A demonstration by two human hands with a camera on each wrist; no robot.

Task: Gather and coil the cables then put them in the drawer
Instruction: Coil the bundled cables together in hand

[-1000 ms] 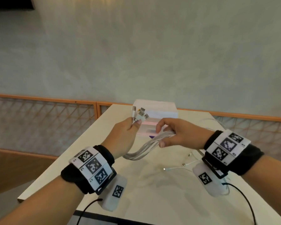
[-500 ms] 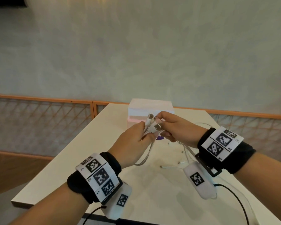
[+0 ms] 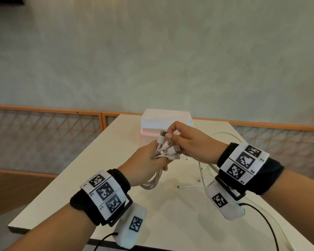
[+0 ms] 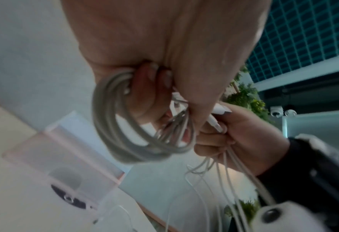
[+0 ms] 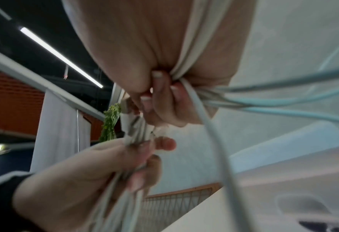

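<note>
Several white USB cables (image 3: 163, 151) are bunched between both hands above the white table (image 3: 80, 178). My left hand (image 3: 149, 160) grips the bundle; a loop of it (image 4: 113, 125) hangs below the curled fingers, and the plugs stick out above. My right hand (image 3: 185, 142) is curled round cable strands (image 5: 190, 66) and pinches a plug end (image 3: 162, 137) at the top of the bunch. Loose strands (image 3: 203, 173) trail from the right hand down onto the table. The small white-and-pink drawer box (image 3: 163, 122) stands just behind the hands, its front mostly hidden.
More white cable (image 3: 227, 134) lies on the table at the far right, and a plug end (image 3: 179, 187) lies below the right wrist. An orange-framed mesh railing (image 3: 43, 134) runs behind the table, with a grey wall beyond. The table's left edge (image 3: 58, 178) drops to the floor.
The right hand let go of the cable loop, moved up to the left hand and now pinches the plug ends. The loop hangs shorter under the left hand.
</note>
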